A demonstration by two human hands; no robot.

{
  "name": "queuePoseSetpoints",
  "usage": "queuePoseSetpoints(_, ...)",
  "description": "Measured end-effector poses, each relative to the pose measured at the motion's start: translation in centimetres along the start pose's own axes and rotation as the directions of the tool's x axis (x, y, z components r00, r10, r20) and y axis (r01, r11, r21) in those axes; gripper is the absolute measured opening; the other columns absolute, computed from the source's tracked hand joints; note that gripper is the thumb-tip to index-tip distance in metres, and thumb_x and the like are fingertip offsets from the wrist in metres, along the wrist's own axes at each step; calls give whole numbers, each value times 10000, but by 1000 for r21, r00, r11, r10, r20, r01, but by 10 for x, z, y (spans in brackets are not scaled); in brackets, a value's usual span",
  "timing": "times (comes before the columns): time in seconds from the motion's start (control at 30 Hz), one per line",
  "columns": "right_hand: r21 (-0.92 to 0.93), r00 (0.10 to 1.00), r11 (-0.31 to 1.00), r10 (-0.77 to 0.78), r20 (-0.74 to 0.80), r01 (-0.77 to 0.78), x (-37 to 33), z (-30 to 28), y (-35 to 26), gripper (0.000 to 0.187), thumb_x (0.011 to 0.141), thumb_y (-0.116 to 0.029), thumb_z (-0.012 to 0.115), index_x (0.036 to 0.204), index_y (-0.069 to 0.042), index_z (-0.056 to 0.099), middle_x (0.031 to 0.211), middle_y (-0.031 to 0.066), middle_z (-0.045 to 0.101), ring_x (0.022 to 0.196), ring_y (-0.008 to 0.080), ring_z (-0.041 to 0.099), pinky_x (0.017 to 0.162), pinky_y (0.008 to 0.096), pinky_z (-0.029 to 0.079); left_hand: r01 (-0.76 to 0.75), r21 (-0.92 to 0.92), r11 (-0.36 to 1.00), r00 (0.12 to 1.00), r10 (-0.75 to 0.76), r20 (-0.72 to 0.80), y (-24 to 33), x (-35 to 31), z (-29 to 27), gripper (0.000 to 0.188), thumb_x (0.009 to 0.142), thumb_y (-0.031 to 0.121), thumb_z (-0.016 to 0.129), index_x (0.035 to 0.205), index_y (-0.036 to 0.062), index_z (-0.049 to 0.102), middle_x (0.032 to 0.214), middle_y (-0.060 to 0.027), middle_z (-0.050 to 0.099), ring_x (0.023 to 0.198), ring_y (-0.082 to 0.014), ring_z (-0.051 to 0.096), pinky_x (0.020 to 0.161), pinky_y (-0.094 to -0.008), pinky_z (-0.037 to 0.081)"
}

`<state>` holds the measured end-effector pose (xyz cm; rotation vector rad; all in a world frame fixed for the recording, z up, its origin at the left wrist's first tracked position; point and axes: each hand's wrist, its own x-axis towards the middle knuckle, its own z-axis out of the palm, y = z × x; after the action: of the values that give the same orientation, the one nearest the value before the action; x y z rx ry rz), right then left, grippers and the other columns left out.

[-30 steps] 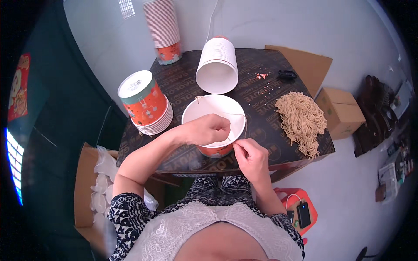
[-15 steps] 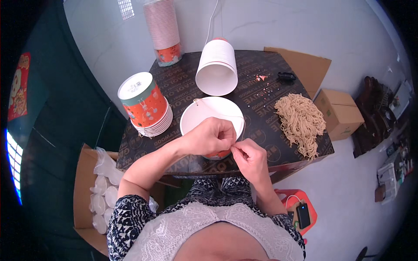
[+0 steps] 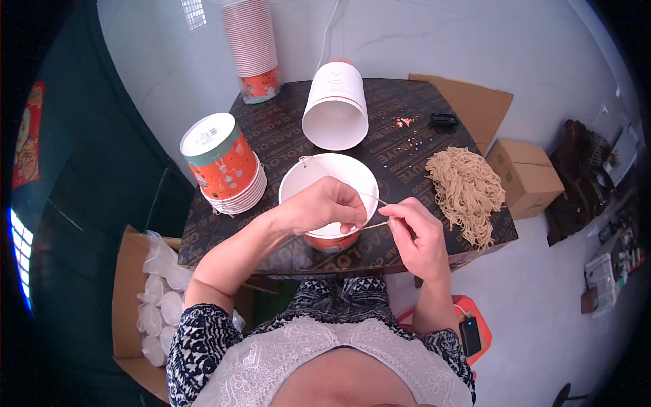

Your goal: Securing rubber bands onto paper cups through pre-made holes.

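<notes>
A white-lined paper bucket (image 3: pixel 329 166) with an orange outside stands upright at the table's near edge. A thin beige cord (image 3: pixel 377 224) is tied at its far left rim and runs across the opening to my right hand. My right hand (image 3: pixel 419 237), just right of the bucket, pinches the cord between thumb and fingers. Over the near right rim, my left hand (image 3: pixel 330 207) is closed with its fingertips on the cord, which stretches between both hands. The exact pinch point of the left fingers is partly hidden.
A bundle of beige cords (image 3: pixel 468 193) lies at the right. Upside-down nested buckets (image 3: pixel 224 159) stand left, a white stack (image 3: pixel 336 112) lies behind, and a tall wrapped stack (image 3: pixel 251 47) stands far left. Below left is a carton (image 3: pixel 129 298) of bagged white pieces.
My right hand has moved right and slightly up, away from the left hand, drawing cord out between them. My left hand stays near the rim.
</notes>
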<state>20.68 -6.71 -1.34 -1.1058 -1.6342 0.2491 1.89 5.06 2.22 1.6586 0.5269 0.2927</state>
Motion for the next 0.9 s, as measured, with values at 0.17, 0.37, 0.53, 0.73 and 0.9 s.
queuePoseSetpoints(0.17, 68, 992, 990, -124, -33, 126, 11, 3, -5, 191, 836, 111, 596, 987, 20, 667, 856, 96, 623, 721, 163, 598, 631, 258, 464, 6, -33, 999, 1000, -6, 3, -2, 1, 0, 69, 832, -12, 636, 870, -53, 677, 770, -62, 662, 671, -95, 594, 639, -225, 470)
queuePoseSetpoints(0.37, 98, 982, 977, -191, -9, 191, 28, 14, -2, 182, 810, 118, 619, 958, 22, 667, 867, 113, 648, 761, 198, 641, 656, 281, 503, -42, -70, 997, 998, 46, 51, -10, 3, -5, 63, 840, -3, 621, 871, -43, 657, 798, -62, 655, 704, -100, 609, 673, -234, 487)
queuePoseSetpoints(0.53, 67, 983, 981, -184, -2, 184, 38, 23, 6, 186, 801, 118, 626, 953, 19, 668, 860, 114, 651, 761, 204, 647, 657, 298, 515, -84, -107, 991, 994, 92, 67, -9, 2, -1, 63, 834, 12, 614, 858, -37, 646, 767, -50, 638, 706, -96, 600, 677, -239, 477)
queuePoseSetpoints(0.73, -20, 975, 977, -214, -63, 214, 39, 28, 9, 230, 794, 121, 616, 990, 10, 659, 1008, 118, 614, 830, 201, 636, 683, 289, 513, -98, -28, 995, 994, 100, 53, -12, 6, 1, 51, 850, 13, 621, 832, -34, 632, 721, -40, 624, 667, -93, 568, 622, -246, 449)
queuePoseSetpoints(0.9, -127, 995, 992, -34, -94, 22, 16, 19, 11, 209, 847, 51, 577, 1046, 7, 625, 1120, 114, 556, 883, 190, 597, 691, 272, 481, -84, -126, 989, 996, 86, 12, -11, 4, 2, 57, 838, -44, 626, 889, -45, 599, 771, -66, 635, 675, -111, 594, 626, -236, 472)
